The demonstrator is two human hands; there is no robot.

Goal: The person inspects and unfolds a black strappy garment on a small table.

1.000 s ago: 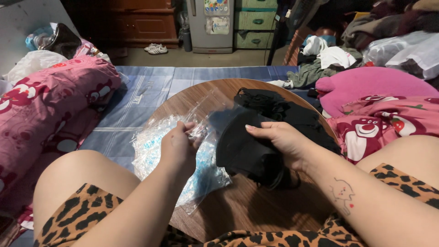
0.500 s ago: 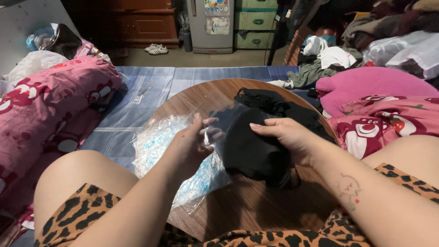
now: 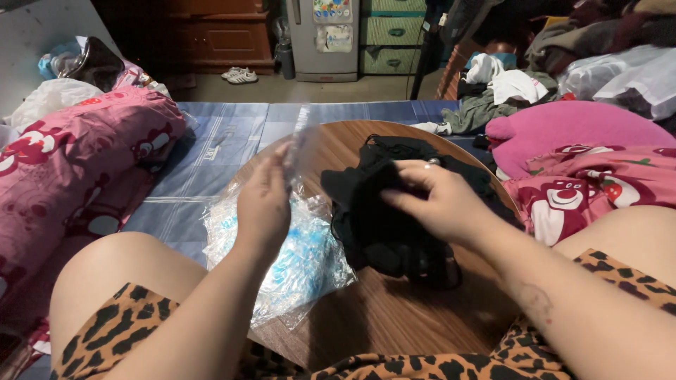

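Since earlier frame, I see left hand [image 3: 264, 204] risen, pinching clear plastic bag [image 3: 299, 144] upright, peeled from bag pile [image 3: 296, 260] on round wooden table [image 3: 394, 317]; right hand [image 3: 436, 200] clamped on black garment [image 3: 373, 225] beside pile, steadying it.

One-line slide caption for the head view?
Left hand lifts a clear plastic bag; right hand grips black garments on round wooden table.

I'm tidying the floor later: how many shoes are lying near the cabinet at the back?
2: a pair of white shoes side by side on the floor before the wooden cabinet, left of the small fridge. Clutter may hide others.
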